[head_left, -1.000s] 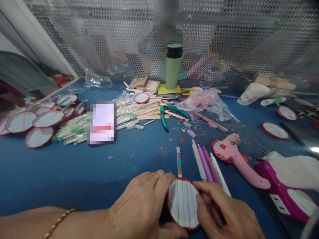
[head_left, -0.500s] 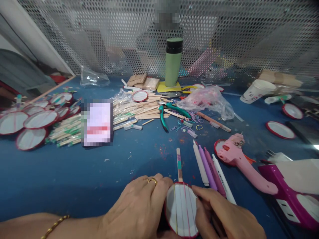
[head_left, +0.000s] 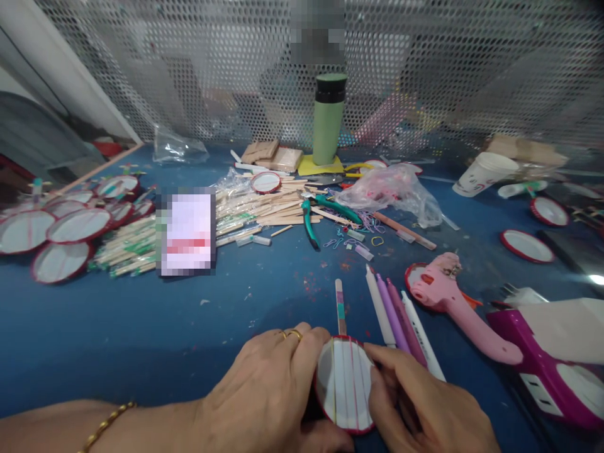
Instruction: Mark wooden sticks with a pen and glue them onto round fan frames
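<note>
A round white disc [head_left: 346,387] with a red rim and several thin coloured bands across it lies low in the centre. A wooden stick [head_left: 340,308] with purple and teal marks points away from its far edge. My left hand [head_left: 278,384], with gold rings, is closed on the disc's left side, its thumb at the near edge. On the right side, my right hand [head_left: 419,396] grips the rim between thumb and fingers. Several pens [head_left: 401,318] lie just beyond my right hand.
A pink glue gun [head_left: 465,314] and a purple power strip [head_left: 542,371] are at right. Farther back are teal pliers [head_left: 311,220], wooden sticks [head_left: 278,211], a green bottle [head_left: 328,123] and a paper cup [head_left: 484,173]. More discs [head_left: 61,261] sit at left.
Both hands and the disc have shifted slightly away from me, up in the view. The grip on the disc looks the same.
</note>
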{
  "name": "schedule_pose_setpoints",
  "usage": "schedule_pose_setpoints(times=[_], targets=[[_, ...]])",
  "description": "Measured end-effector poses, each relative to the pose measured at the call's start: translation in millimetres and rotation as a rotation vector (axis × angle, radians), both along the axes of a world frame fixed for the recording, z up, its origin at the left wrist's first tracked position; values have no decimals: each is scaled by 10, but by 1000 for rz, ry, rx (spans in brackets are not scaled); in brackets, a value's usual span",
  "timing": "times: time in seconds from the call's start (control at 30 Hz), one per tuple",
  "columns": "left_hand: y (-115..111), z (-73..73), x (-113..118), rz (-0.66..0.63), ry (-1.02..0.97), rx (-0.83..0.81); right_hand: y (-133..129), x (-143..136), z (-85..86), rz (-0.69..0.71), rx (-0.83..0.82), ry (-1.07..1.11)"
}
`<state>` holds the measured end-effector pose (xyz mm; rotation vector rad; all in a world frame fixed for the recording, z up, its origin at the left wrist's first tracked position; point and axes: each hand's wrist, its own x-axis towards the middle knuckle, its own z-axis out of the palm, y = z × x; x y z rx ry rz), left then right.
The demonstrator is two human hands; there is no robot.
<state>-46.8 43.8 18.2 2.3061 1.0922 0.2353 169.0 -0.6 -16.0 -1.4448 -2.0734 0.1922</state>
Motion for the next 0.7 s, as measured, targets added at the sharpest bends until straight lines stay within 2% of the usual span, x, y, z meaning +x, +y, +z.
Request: schedule_pose_setpoints(times=[0.7], targets=[[32,49,52,-47,104,-10,14,-34,14,25,43,-56]])
